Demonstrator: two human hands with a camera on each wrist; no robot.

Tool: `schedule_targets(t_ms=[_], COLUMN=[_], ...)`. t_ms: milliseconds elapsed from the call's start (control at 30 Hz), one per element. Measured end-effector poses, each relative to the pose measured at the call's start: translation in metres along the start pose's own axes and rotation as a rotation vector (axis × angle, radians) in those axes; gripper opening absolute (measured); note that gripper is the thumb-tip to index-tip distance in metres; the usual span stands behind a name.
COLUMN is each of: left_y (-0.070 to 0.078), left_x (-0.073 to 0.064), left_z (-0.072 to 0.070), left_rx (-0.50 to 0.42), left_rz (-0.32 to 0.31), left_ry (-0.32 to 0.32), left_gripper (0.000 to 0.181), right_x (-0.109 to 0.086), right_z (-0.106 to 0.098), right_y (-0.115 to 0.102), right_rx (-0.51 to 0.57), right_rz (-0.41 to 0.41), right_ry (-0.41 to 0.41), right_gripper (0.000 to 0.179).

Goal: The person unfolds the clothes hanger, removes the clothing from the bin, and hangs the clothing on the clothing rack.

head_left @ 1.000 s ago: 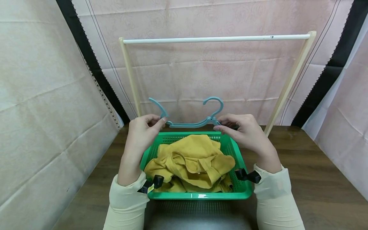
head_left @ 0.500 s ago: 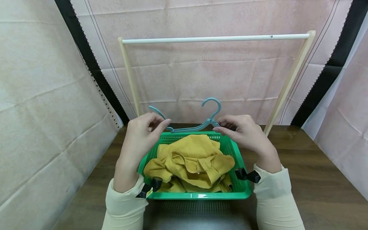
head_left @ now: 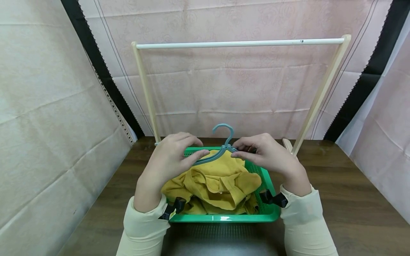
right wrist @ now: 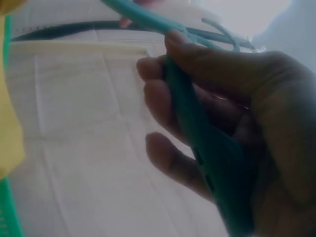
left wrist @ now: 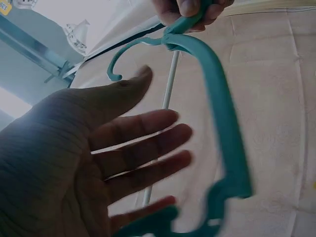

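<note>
A blue-green clothes hanger (head_left: 231,134) hangs over the basket's back, hook up. My right hand (head_left: 264,152) pinches one of its arms close to the neck; in the right wrist view, thumb and fingers lie along the hanger arm (right wrist: 185,101). My left hand (head_left: 171,158) is beside the other arm. The left wrist view shows its fingers spread and relaxed, next to the hanger's free arm (left wrist: 224,111), and its palm (left wrist: 64,143) is bare. Below, a crumpled yellow garment with a collar (head_left: 221,183) lies in a green basket (head_left: 224,219).
Behind the basket stands a rack with a white horizontal rod (head_left: 240,44) and two cream posts. A wooden table (head_left: 346,199) bears the basket. Pale fabric walls (head_left: 64,117) close in the sides and back.
The hanger has come lower and nearer, now overlapping the basket and garment. My left hand has let go of the hanger's arm and opened, shifting right; my right hand keeps its hold.
</note>
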State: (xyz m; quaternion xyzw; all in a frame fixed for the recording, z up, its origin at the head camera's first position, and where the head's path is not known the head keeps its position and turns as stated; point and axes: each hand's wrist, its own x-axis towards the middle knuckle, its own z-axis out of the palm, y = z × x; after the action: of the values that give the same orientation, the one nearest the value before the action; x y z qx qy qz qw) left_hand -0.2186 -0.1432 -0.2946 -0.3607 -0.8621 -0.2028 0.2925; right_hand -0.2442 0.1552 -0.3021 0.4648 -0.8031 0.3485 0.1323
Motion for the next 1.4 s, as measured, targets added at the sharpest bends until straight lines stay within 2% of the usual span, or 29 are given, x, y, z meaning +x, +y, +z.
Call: schedule_targets(t_ms=[133, 200, 333, 500, 833, 1167, 1400], left_y=[0.0022, 0.0023, 0.0021, 0.0004, -0.0012, -0.0016, -0.0038], left_x=[-0.0022, -0.0018, 0.0001, 0.0002, -0.0008, -0.0013, -0.0021], left_z=[0.0001, 0.0007, 0.003, 0.0054, 0.0045, 0.0039, 0.0024], left_rx=[0.058, 0.062, 0.04, 0.041, 0.042, 0.05, 0.038], left_rz=[-0.105, -0.134, -0.149, -0.171, -0.191, -0.211, -0.23], left_ry=[-0.087, -0.13, -0.205, -0.26, -0.298, -0.328, -0.322], left_gripper=[0.022, 0.023, 0.031, 0.038, 0.039, 0.039, 0.04], right_x=[0.0004, 0.0006, 0.0005, 0.0008, 0.001, -0.0011, -0.0058], right_z=[0.001, 0.001, 0.0005, -0.0004, -0.0003, -0.0038, -0.0079], right_y=[0.0, -0.0001, -0.0009, -0.0016, -0.0018, -0.002, -0.001], right_rx=[-0.004, 0.001, 0.013, -0.004, 0.0, -0.042, -0.067], right_rz=[0.011, 0.013, -0.01, -0.046, -0.052, -0.059, -0.015], right_ry=[-0.031, -0.05, -0.054, -0.028, -0.009, 0.044, 0.098], right_gripper=[0.011, 0.01, 0.01, 0.013, 0.014, 0.013, 0.015])
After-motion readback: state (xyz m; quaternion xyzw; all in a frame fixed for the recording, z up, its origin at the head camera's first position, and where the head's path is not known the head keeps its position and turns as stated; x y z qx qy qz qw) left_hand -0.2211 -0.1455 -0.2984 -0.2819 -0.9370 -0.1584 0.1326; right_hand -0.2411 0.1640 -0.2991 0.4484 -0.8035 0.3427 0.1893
